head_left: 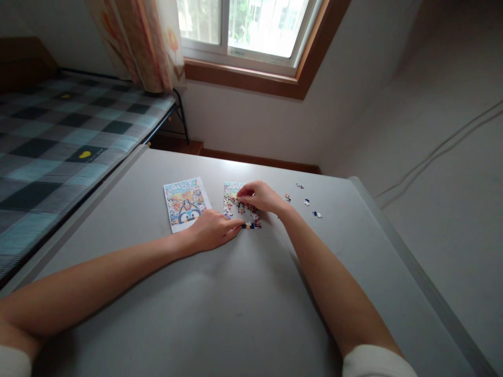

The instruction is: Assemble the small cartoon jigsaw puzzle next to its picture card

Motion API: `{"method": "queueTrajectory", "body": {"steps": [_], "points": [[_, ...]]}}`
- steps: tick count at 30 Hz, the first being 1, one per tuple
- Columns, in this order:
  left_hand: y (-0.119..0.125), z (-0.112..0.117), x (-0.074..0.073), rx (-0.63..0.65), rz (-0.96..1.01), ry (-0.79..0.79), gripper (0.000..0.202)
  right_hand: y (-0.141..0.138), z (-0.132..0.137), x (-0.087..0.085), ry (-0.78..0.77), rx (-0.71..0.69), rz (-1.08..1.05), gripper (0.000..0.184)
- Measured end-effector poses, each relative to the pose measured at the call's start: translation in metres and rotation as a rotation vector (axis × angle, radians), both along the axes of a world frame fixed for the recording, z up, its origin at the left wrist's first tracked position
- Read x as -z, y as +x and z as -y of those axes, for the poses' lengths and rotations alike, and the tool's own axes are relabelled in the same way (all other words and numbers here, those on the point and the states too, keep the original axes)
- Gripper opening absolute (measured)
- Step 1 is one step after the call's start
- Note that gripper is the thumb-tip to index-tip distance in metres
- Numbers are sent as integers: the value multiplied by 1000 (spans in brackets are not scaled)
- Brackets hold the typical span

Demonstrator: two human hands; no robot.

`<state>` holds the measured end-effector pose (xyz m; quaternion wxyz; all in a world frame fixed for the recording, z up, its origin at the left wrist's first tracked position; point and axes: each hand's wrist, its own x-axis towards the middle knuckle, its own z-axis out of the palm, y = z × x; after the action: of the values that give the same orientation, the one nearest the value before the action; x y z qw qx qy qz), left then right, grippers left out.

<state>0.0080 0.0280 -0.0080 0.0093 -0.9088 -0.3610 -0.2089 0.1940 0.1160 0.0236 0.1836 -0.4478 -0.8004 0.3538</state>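
Observation:
A partly built colourful jigsaw puzzle (231,207) lies on the grey table (243,303). My left hand (212,230) rests beside its lower left corner, fingers stretched flat and touching the bottom edge. My right hand (260,196) hovers over the puzzle's upper right, fingers curled in a pinch on the pieces there; what it holds is too small to name. A printed reference picture (185,203) lies left of the puzzle. Several loose puzzle pieces (306,202) are scattered to the right of my right hand.
A bed with a checked cover (58,141) stands along the table's left side. A window (251,26) with a curtain (141,42) is behind. The table's right edge (412,267) runs close to the wall.

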Motion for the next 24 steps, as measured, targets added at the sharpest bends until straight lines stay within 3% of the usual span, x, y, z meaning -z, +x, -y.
{"method": "queueTrajectory", "body": {"steps": [24], "points": [[0,0,0,-1,-26,20,30,-7,4,-3,101,29,95,15]]}}
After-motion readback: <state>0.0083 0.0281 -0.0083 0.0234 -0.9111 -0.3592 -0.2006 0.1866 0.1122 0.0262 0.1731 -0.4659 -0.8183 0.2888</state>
